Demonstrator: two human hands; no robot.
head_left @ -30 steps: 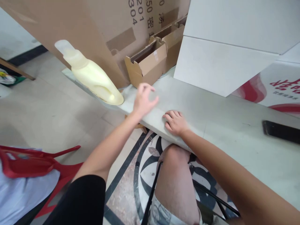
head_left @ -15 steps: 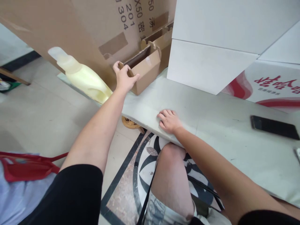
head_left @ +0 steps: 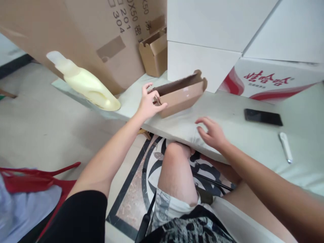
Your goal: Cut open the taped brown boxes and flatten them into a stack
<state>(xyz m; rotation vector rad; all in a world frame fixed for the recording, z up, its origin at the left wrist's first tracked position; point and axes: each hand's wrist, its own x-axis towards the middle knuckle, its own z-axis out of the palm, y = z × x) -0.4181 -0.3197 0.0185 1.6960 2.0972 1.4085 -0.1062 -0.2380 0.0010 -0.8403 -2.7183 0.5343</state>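
Pale tiled floor [head_left: 43,131] fills the left. Low at that edge: red plastic chair [head_left: 29,182], with pale bluish cloth [head_left: 30,206] over part of it. Pale yellow bottle with whitish cap [head_left: 86,83] near the left end of the table, whose top has a pale green covering [head_left: 222,106]. Behind it, a large brown cardboard carton with black printing [head_left: 73,37]; "304" and "201" legible, and a darker brown strip across its face. Below the table's near edge, floor with a black, white and pinkish pattern [head_left: 129,199].

Left hand [head_left: 150,105] at the near left end of a long, narrow, open-topped brown cardboard box [head_left: 182,100]: fingers bent over the end wall, thumb along the long side facing the person, gripping it. Box lies slantwise above the tabletop, right end farther from the person; cannot tell whether its base fully touches down. Second open brown cardboard box [head_left: 155,57] farther back, beside the carton. Plain white boxes [head_left: 202,25] to its right.

Right hand [head_left: 212,133] over the table's near edge, fingers half curled, gap between thumb and forefinger, nothing held. Farther right: black flat phone [head_left: 263,117], white-and-red printed box [head_left: 268,81] behind it, slim white stick-shaped object [head_left: 286,148] nearer the person.
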